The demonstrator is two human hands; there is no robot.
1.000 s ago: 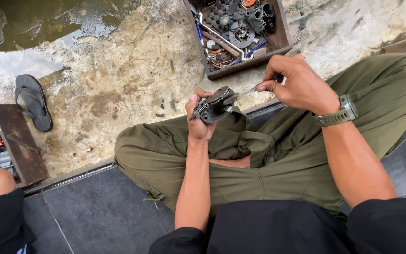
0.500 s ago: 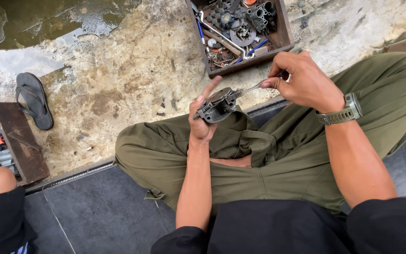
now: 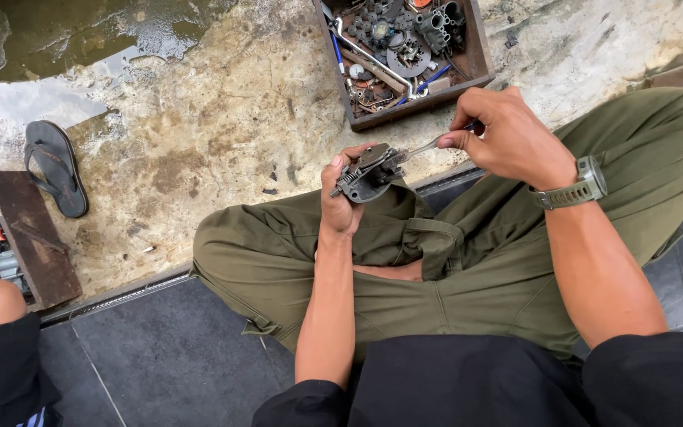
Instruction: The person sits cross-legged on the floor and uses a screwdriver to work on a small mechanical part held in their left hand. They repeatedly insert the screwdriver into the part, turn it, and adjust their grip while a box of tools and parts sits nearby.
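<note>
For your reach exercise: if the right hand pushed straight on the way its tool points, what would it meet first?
The right hand aims its thin metal tool leftward at the small metal part in the left hand; the tip seems already there, though depth is unclear.

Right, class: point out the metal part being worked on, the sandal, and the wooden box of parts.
metal part (image 3: 367,174), head view, on its dark grey body above the left hand's fingers.
sandal (image 3: 57,166), head view, on the dark sole, mid-length.
wooden box of parts (image 3: 413,99), head view, on its near wall.

Stained, partly wet concrete floor (image 3: 223,119) carries a dark sandal (image 3: 57,166); a wooden tray of metal parts (image 3: 476,59); a rusty box (image 3: 29,237).
</note>
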